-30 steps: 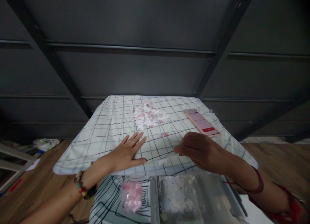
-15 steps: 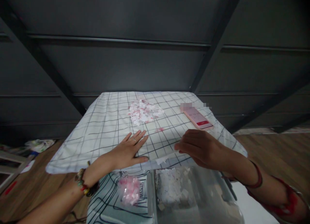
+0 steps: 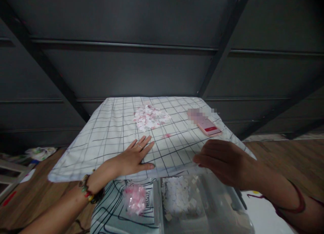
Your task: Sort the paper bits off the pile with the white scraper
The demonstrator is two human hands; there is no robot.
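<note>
My left hand (image 3: 138,156) lies flat on the checked tablecloth (image 3: 108,126), its fingers spread and nothing under them that I can see. My right hand (image 3: 220,161) hovers over the near edge of the table with its fingers pinched together. Whatever the pinch holds, if anything, is hidden. Below the hands is a clear plastic box (image 3: 215,207) with a heap of small white paper pieces (image 3: 177,195) in its left part. A clear bag of pink pieces (image 3: 136,198) lies left of the box on a patterned cloth. Farther back, white and pink paper scraps (image 3: 149,117) form a pile.
A pink phone (image 3: 211,128) lies at the right of the tablecloth. A small pink spot (image 3: 167,136) shows on the cloth. Dark panels (image 3: 141,72) rise behind the table. A pale wooden frame (image 3: 10,180) stands on the floor at the left.
My right hand has moved right and slightly toward me. The thin white strip near its fingertips no longer shows. My left hand stays flat in place.
</note>
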